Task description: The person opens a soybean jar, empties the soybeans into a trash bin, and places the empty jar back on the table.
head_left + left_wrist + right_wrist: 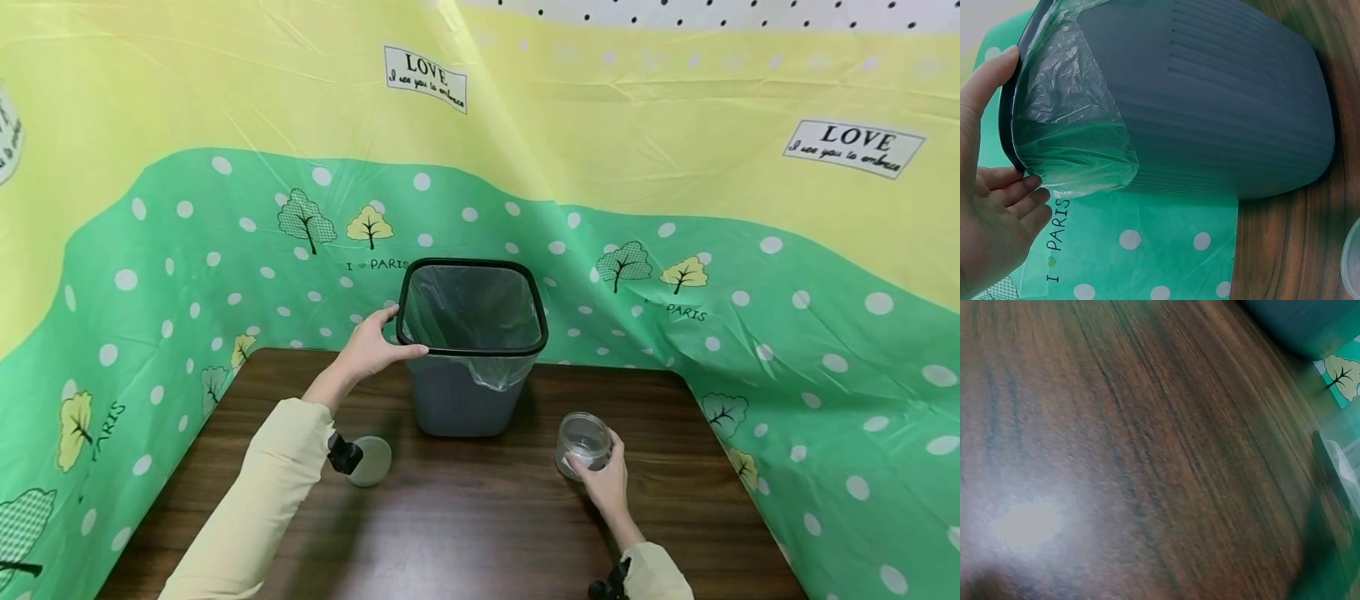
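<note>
A grey trash bin with a black rim and a clear plastic liner stands upright at the table's back. My left hand holds the bin's rim at its left side, thumb and index finger spread along the rim. Lower right of the bin, my right hand grips a clear open jar. Something whitish shows low in the jar, too unclear to name. Only the jar's edge enters the right wrist view, where the right hand's fingers are hidden.
A round translucent lid lies on the dark wooden table, beside the left wrist. Behind and along both sides hangs a green and yellow printed cloth, close behind the bin.
</note>
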Tool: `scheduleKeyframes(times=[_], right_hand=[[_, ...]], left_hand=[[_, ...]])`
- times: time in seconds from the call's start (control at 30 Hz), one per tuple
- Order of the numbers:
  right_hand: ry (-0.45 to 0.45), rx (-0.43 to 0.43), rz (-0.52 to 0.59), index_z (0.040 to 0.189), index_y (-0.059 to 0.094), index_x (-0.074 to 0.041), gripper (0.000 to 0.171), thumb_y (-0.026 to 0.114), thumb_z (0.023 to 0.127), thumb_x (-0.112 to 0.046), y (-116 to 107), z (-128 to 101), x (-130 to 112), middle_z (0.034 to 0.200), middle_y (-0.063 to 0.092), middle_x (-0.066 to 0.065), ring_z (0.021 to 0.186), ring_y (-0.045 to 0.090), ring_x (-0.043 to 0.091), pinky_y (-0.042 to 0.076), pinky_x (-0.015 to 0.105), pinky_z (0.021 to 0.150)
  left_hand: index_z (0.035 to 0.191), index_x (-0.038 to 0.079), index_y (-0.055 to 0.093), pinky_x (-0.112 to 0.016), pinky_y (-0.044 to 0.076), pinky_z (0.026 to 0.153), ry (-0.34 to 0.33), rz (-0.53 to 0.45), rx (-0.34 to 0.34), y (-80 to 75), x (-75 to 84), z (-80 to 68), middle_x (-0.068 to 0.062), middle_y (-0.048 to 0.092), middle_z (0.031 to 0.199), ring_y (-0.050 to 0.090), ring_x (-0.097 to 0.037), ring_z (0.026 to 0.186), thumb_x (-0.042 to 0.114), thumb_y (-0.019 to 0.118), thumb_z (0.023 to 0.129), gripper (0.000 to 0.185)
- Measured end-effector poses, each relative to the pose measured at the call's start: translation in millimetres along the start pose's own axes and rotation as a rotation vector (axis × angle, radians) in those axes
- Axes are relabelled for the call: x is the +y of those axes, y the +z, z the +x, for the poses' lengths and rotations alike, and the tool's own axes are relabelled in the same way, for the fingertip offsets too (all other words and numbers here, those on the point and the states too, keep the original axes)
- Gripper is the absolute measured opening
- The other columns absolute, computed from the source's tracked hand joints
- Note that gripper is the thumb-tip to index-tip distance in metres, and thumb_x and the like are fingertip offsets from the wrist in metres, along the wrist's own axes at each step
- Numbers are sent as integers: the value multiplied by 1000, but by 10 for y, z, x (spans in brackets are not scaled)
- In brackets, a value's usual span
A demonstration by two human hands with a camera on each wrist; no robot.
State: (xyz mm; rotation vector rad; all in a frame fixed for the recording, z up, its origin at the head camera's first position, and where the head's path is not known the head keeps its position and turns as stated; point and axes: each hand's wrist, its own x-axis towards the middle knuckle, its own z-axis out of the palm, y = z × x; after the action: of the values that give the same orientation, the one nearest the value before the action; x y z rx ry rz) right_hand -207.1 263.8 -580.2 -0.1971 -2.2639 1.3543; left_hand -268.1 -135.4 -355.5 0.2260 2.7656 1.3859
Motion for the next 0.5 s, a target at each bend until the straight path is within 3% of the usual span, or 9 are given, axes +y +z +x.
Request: scheduleKeyframes(times=[0.37,0.5], right_hand=[[31,20,14,130,36,-5,85,83,60,-9,-12,-112,64,120,51,22,107,52,35,36,20,80],[38,7,8,132,35,-5,88,84,60,-11,-40,-114,50,121,51,22,108,51,34,36,23,81]], left_hand=[[145,9,22,-52,26,103,-1,7,0,0,-20,0,-12,21,148,18,-31,135,56,70,68,101],[145,9,22,-51,26,103,9,12,2,-1,-17,5,-12,21,148,18,-30,135,52,70,71,98]])
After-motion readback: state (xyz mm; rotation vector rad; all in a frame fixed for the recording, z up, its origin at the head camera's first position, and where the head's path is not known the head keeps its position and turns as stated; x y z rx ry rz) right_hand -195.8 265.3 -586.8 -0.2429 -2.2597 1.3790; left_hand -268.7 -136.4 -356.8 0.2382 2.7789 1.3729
